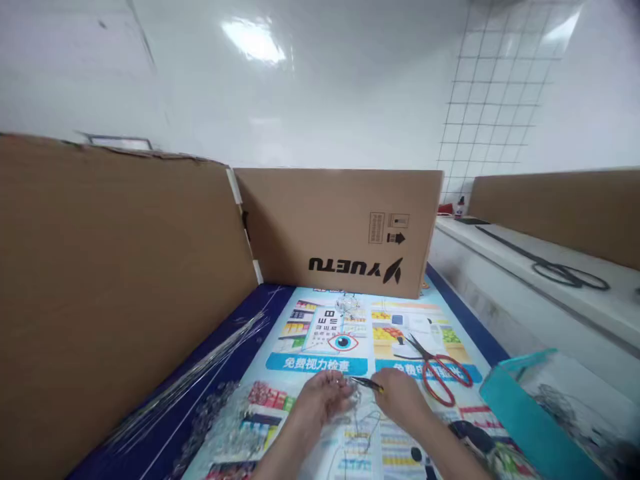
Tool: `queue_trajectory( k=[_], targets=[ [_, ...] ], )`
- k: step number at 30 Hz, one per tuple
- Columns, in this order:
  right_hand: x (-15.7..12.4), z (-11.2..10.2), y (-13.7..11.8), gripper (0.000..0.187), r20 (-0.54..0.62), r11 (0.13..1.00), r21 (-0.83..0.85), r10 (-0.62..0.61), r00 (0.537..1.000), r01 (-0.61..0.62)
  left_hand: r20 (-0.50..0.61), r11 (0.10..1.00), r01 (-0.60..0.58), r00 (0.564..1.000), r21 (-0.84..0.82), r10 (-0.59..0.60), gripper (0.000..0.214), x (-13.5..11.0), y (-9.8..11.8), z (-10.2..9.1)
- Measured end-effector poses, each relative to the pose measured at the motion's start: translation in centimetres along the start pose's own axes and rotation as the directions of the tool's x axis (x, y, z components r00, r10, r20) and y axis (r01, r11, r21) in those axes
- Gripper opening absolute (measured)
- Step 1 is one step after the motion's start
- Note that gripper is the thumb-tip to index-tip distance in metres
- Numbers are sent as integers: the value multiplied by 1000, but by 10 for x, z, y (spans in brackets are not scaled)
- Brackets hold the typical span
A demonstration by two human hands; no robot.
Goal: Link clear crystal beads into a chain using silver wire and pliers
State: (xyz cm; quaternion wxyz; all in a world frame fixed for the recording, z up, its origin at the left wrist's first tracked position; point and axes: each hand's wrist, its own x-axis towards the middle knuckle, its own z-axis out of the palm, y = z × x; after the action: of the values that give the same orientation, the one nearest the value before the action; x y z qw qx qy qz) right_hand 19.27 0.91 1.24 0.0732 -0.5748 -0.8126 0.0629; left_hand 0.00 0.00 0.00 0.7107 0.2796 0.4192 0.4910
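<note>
Over the middle of the poster-covered table point(320, 387), my right hand point(400, 395) is closed round a pair of pliers point(367, 383) with dark jaws and a bit of yellow on the handle. The jaws point left, toward my left hand point(323, 399). My left hand's fingers are bent together on a small clear, shiny piece point(354, 398), too small to make out fully. Thin wire point(367, 432) loops down below the two hands. Red-handled scissors point(440, 373) lie partly opened just beyond my right hand.
Clear beads or crystals point(235, 427) lie heaped at left, with a bundle of long thin wires point(200, 373) behind. A small clear wire piece point(347, 305) sits farther back. Cardboard panels point(340, 227) wall the table. At right are a turquoise box point(540, 420) and large black scissors point(560, 270) on a ledge.
</note>
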Motion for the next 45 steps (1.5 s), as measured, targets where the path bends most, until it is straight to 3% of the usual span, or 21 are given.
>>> queue_trajectory(
  k=[34,45],
  targets=[
    [-4,-7,-12,15,-75,999,-48,-7,997,3,-71,999,34,997,5,-33,15,-8,6,6],
    [-3,-4,-12,14,-29,999,-34,16,999,-17,-76,1000,22,997,-7,-23,18,-5,2,3]
  ],
)
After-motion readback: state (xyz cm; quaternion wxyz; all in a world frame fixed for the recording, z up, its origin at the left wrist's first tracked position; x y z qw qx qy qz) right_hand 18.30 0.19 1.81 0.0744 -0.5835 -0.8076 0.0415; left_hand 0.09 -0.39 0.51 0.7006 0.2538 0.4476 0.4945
